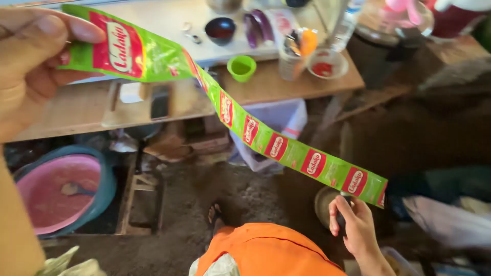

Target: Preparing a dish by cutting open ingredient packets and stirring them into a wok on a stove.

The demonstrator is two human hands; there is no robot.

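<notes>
The left hand (30,61) is pinched on the near end of a green sachet strip (266,140), while the right hand (355,225), clamped on its far-right end, keeps it taut above the floor.

The sachet strip (266,138) is glossy green and red plastic film. The far table (286,84) is matt, worn wood. The small green cup (241,67) and pink basin (56,191) look like smooth plastic. The floor (204,189) is rough earth.

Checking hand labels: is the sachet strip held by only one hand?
No: the left hand pinches the upper end of the green sachet strip, and the right hand holds its lower end.
</notes>
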